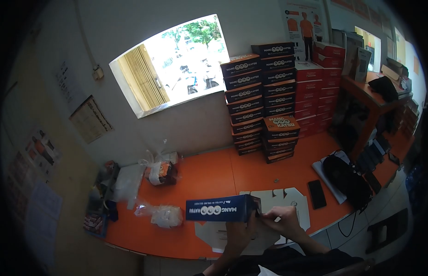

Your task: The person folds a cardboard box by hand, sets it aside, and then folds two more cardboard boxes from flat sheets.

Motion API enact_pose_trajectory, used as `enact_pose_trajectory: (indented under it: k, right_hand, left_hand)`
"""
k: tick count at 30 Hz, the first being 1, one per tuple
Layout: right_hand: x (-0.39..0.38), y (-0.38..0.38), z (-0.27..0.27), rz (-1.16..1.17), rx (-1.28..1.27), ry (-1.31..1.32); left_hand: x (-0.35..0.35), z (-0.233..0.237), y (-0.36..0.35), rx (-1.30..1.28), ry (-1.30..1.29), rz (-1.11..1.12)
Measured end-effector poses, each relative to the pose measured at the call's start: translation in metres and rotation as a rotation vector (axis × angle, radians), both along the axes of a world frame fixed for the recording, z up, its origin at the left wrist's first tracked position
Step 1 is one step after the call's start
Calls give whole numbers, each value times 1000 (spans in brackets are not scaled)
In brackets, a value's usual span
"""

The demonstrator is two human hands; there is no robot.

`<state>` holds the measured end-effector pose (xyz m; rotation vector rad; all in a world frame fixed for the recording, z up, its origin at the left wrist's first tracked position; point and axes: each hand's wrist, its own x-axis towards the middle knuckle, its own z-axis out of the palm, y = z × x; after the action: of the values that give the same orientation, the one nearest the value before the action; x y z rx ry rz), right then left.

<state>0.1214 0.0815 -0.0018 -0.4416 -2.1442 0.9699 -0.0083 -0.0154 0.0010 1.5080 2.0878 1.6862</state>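
Observation:
A dark blue cardboard food box [218, 209] with white and orange print is held over the table's front edge, its lettering upside down to me. My left hand [240, 235] is closed around the box from below, near its right end; part of the fingers is hidden behind it. At that same end, my right hand [285, 221] pinches the edge of the box with bent fingers. Beneath both hands lie flat, unfolded cardboard box blanks [294, 198], pale side up, with cut notches along the edge.
Folded dark boxes [244, 94] and red boxes [308, 99] stand stacked by the wall. Plastic-wrapped packs [167, 216] sit at left beside a supply bin [98, 204]. A phone [317, 194] and a black bag [345, 177] lie to the right on the orange table [204, 172].

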Motion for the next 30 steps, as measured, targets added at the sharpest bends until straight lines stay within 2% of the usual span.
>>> enact_pose_trajectory:
  k: [3, 6, 7, 9, 10, 11, 14, 16, 18, 19, 20, 22, 23, 25, 26, 27, 29, 30]
  right_hand:
    - [4, 3, 17, -12, -68, -51]
    - [1, 19, 17, 146, -204, -66]
    - [2, 35, 14, 320, -235, 94]
    - [-2, 46, 44, 308, 102, 9]
    - [-6, 47, 46, 405, 43, -45]
    - [-10, 47, 47, 495, -19, -103]
    - [2, 76, 60, 491, -92, -426]
    - [16, 89, 62, 523, -90, -250]
    - [24, 90, 63, 569, -11, -66]
    - [19, 80, 66, 689, -65, -51]
    - [12, 66, 73, 762, 11, -91]
    - [-7, 47, 84, 1001, -15, -159]
    - [-1, 77, 64, 1207, -237, -125]
    - [11, 96, 42, 1123, -679, 143]
    - [20, 84, 31, 966, -1019, 255]
    - [22, 70, 27, 905, -816, 146]
    - [8, 37, 20, 671, -226, -126]
    - [-2, 14, 34, 428, 113, -98]
  left_hand:
    - [1, -13, 1, 31, 94, -27]
    - [-3, -16, 1, -24, -28, -109]
    - [-2, -20, 2, 61, -346, -207]
    - [-1, -26, 6, 221, -561, -283]
    - [2, -30, 6, 294, -674, -320]
    - [7, -31, 2, 200, -768, -363]
    - [-4, 16, -27, -375, -57, -664]
    - [-67, 6, -48, -105, 148, -1166]
    - [-79, 21, -48, 83, 217, -1202]
    - [-83, 36, -37, 116, 184, -994]
    - [-84, 52, -28, 133, 152, -787]
    - [-60, 37, 2, -157, -345, -1250]
    - [-58, 36, -3, -253, -146, -1213]
    - [-73, 24, -16, -120, -550, -1140]
    - [-76, 18, -20, -46, -757, -1091]
    - [-70, 20, -21, 41, -846, -946]
    - [-57, 11, -10, 47, -238, -602]
    - [-49, 16, -8, -29, 272, -368]
